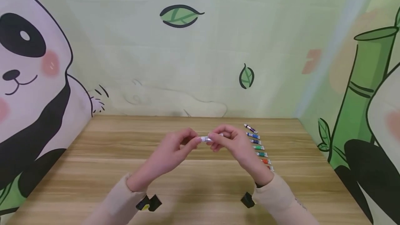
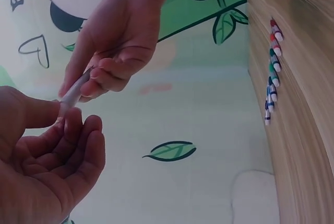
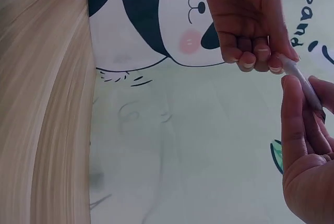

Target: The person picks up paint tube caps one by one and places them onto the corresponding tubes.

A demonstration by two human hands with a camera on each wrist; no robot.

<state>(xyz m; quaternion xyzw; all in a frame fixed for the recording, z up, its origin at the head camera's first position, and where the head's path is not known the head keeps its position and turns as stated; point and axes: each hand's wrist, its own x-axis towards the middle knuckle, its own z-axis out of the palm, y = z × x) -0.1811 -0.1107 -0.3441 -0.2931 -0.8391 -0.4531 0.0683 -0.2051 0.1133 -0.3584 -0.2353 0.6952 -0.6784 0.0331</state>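
Note:
A small whitish paint tube (image 1: 205, 139) is held between both hands above the middle of the table. My left hand (image 1: 175, 148) pinches its white cap end between thumb and fingertip. At the other end, my right hand (image 1: 232, 143) grips the tube body with thumb and fingers, which hide part of it. In the left wrist view the tube (image 2: 76, 89) slants between the two hands. The right wrist view shows the same tube (image 3: 303, 84), its cap end at the left hand's fingertips.
Several paint tubes lie in a row on the wooden table (image 1: 125, 169), right of my right hand: purple (image 1: 251, 128), blue (image 1: 253, 136), green (image 1: 258, 147) and orange-red (image 1: 266, 161) among them. My right forearm partly covers the row's near end. A printed panda backdrop (image 1: 125, 61) stands behind.

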